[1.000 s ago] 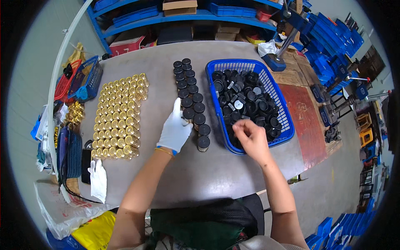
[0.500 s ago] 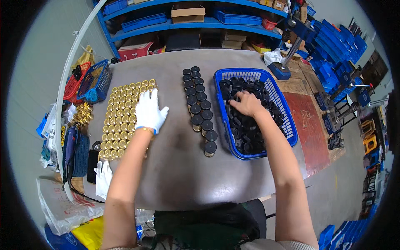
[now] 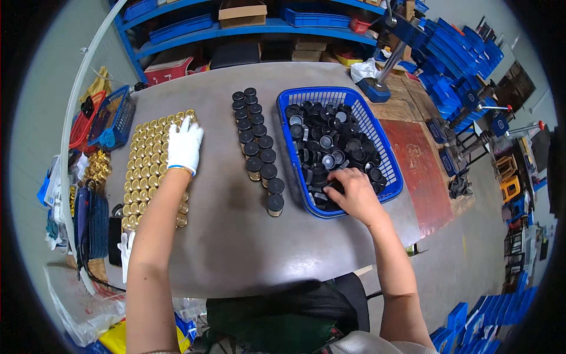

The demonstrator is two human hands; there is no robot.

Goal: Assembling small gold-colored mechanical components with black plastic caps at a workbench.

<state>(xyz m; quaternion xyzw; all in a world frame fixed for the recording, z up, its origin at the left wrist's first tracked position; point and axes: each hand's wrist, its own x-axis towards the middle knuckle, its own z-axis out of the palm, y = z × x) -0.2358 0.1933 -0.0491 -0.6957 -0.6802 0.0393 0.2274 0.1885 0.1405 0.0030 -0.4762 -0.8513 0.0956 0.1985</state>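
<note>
Two hands work apart: the gloved left hand (image 3: 184, 147) lies flat on gold caps (image 3: 147, 171) near the table's left edge, while the bare right hand (image 3: 352, 192) curls among black lids (image 3: 330, 147) in the blue basket (image 3: 389, 177) toward the right.

I'm working in a small factory or assembly workshop. My grey table (image 3: 236, 248) carries rows of gold parts (image 3: 147, 165) and capped pieces (image 3: 259, 153) beside a blue basket (image 3: 354, 97) heaped with black caps (image 3: 330, 141). Behind it stand blue metal shelves (image 3: 236, 29) with cartons and bins; to my right, stacked blue crates (image 3: 466, 53) and a hand press (image 3: 383, 65) on a bench.
</note>
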